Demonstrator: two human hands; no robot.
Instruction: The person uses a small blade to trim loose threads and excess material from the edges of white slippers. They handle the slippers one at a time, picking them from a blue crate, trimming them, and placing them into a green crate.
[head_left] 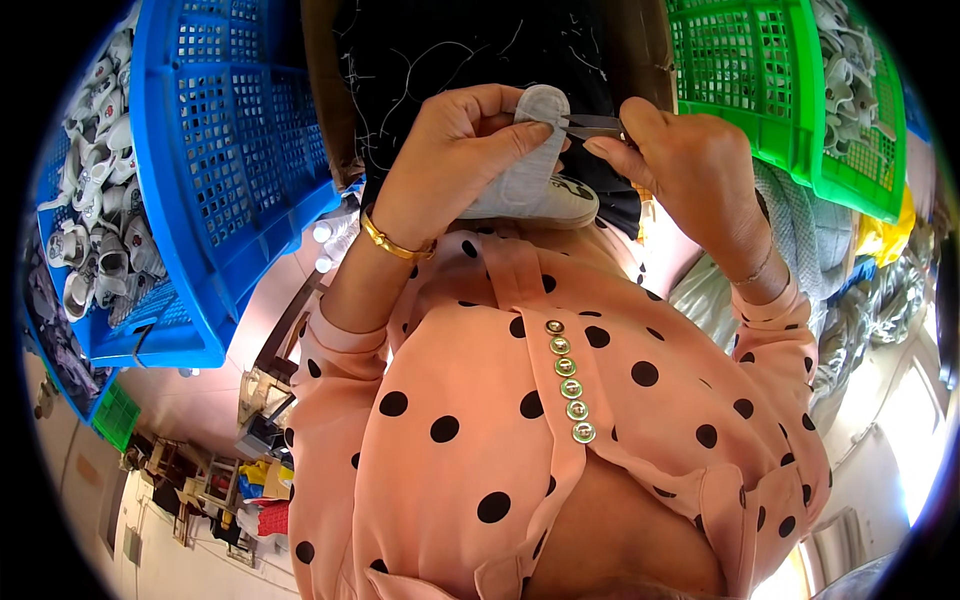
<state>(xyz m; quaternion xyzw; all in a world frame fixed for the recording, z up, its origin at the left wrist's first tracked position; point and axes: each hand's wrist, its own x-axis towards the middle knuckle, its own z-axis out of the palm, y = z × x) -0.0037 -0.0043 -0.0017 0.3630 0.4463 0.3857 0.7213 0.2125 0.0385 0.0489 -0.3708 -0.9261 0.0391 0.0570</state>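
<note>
From the head view I see my left hand (455,150) pinching a small grey fabric baby shoe (535,165) held up before my chest. My right hand (690,165) grips small metal thread snips (592,124), tips touching the shoe. A blue plastic crate (230,150) of shoes sits left, a green plastic crate (760,80) right.

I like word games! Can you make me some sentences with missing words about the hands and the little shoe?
The left hand holds a small grey ____.
The right hand pinches thin metal snips whose tips touch the ____ of the shoe.
The crate on the person's left is ____.
The crate on the person's right is ____.

Missing words: shoe; top; blue; green
</note>
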